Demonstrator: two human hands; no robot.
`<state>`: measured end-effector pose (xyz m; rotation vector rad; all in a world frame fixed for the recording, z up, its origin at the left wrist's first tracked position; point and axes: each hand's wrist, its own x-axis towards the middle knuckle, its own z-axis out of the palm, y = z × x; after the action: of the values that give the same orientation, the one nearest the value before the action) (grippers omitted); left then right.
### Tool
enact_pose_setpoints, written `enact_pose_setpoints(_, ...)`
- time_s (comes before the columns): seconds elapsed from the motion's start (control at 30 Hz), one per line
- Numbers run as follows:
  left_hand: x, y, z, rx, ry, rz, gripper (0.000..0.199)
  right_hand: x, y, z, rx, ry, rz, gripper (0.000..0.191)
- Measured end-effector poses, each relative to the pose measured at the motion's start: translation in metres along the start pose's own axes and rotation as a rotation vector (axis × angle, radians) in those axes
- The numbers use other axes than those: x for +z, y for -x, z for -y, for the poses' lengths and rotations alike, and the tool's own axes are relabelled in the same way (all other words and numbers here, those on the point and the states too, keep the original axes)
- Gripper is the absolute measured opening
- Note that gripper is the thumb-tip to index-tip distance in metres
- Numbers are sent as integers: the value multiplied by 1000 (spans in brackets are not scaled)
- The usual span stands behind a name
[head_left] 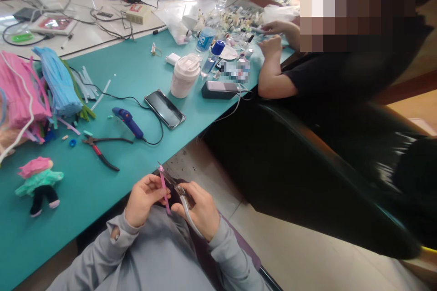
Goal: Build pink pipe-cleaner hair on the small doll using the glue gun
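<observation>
Over my lap, my left hand (147,198) pinches a pink pipe cleaner (164,186), held nearly upright. My right hand (200,209) grips a pair of scissors (180,191) with a pale grey handle; the dark narrow blades reach up to the top of the pipe cleaner. Whether the blades touch it I cannot tell. On the green table beyond lie red-and-black cutting pliers (100,149) and a blue glue gun (128,122) with a cord. A small doll (41,186) with pink hair, green top and black trousers lies at the left.
Bundles of pink (22,91) and blue pipe cleaners (59,82) lie at the left. A phone (165,108), white lidded cup (185,75), and blue-capped bottle (212,58) stand farther right. Another person's arm (276,72) rests by a pile of small parts (232,22).
</observation>
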<state>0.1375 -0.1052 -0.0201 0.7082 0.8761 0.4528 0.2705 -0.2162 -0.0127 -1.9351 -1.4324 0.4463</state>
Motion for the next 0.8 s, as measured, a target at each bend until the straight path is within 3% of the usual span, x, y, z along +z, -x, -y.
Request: enact_pose_setpoints(0.8, 2, -2, 0, -35, 10, 2, 47, -3, 5, -3, 29, -69, -27, 66)
